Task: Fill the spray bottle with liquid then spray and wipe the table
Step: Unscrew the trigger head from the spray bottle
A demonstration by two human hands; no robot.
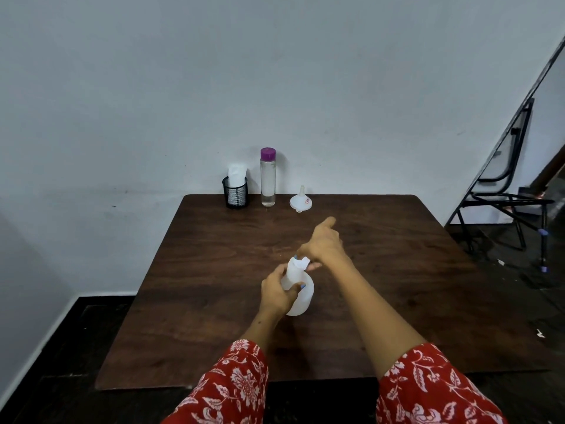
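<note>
Nearest the camera, at the bottom of the frame: two red sleeves (pixel 428 390) with a pale floral print, bare forearms reaching up toward the centre. Just below frame centre, on the dark wooden table (pixel 189 289): the spray bottle (pixel 301 296), white and translucent, rounded body narrowing to a slim neck, tilted a little toward the upper left. Wrapped round its lower neck and shoulder: the left hand (pixel 276 290), fingers curled, a blue-painted nail showing on the front. At the bottle's top: the right hand (pixel 324 244), thumb and lower fingers pinching the white spray head (pixel 301 261), index finger stretched out toward the upper right. No seeing whether the head is screwed on or loose.

Along the table's far edge, above centre and well apart from the hands: a black mesh cup (pixel 235 195) holding a white folded cloth (pixel 237 174); just right of it a tall clear bottle (pixel 268 179) with a purple cap, upright; farther right a small white funnel (pixel 301 201), spout up. At the right edge of the frame: a black metal chair (pixel 507 191) against the pale wall.
</note>
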